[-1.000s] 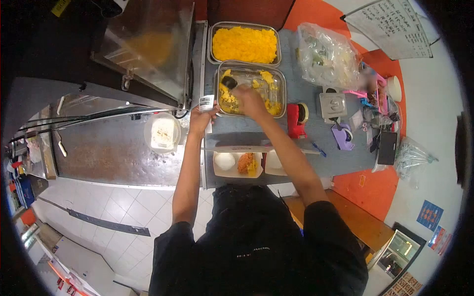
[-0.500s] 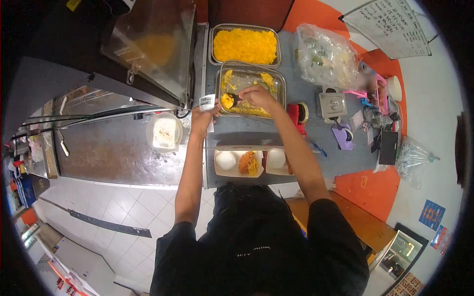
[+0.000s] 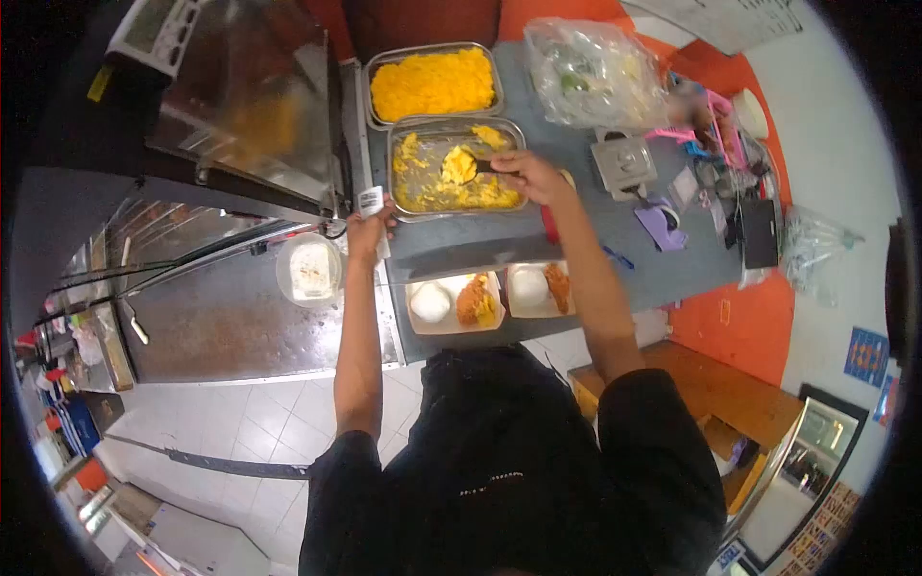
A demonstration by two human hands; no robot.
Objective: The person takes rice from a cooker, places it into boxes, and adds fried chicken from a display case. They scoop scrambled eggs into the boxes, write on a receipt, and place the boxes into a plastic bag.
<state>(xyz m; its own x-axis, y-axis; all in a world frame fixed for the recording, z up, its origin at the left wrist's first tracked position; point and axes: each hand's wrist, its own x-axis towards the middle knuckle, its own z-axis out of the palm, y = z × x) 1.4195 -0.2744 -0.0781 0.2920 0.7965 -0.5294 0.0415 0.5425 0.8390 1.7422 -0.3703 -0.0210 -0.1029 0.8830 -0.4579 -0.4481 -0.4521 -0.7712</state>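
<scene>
My right hand (image 3: 530,179) is closed round the dark handle of a spoon (image 3: 480,167). Yellow food (image 3: 459,165) heaps the spoon's bowl, over a metal tray (image 3: 523,144) with scattered yellow remnants. My left hand (image 3: 369,230) is closed on a white printed label (image 3: 372,201) at that tray's left corner. Nearer my body stand two open boxes: the left box (image 3: 451,329) holds a white round portion (image 3: 430,302), fried chicken (image 3: 473,298) and yellow food; the right box (image 3: 538,311) holds a white round portion and fried chicken.
A fuller tray of yellow food (image 3: 432,84) stands behind. A plastic bag (image 3: 595,75), a lidded steel container (image 3: 624,165) and a purple tape dispenser (image 3: 661,228) are at the right. A round plastic tub (image 3: 309,271) sits left, near a glass-fronted cabinet (image 3: 250,106).
My right hand has lifted the loaded spoon and brought it from the tray's left side toward its middle. My left hand still holds the label. The camera view has shifted.
</scene>
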